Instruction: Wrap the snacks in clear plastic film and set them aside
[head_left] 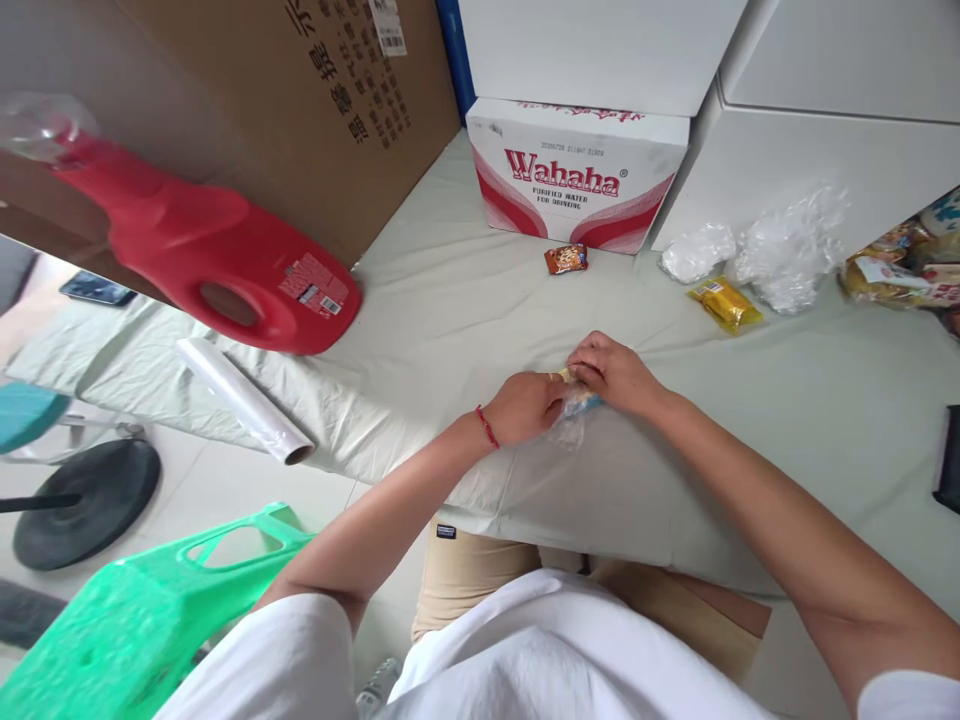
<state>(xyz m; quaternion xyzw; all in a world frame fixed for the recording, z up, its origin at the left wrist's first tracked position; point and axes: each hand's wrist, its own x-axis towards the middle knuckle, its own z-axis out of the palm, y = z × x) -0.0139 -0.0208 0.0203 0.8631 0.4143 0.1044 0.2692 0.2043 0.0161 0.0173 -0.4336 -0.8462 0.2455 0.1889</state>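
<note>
My left hand [525,408], with a red string bracelet at its wrist, is closed on the near-left side of a small blue-and-yellow packet [583,402]. Opposite it, my right hand [619,375] pinches the packet's far-right part, and the fingertips of both hands meet over it. Clear plastic film [570,433] is around the packet and hangs loose toward me. Much of the packet is hidden by the fingers. Beyond the hands, a brown snack packet [566,260] lies by a Wahaha water carton [577,185]. A yellow snack packet [725,304] is farther right.
Crumpled clear plastic [791,250] and bagged snacks [900,265] lie at the right. At the left are a tilted red jug [180,240], a roll of plastic film [244,400] near the table's edge, and a big cardboard box [300,130]. Below stands a green stool [142,610].
</note>
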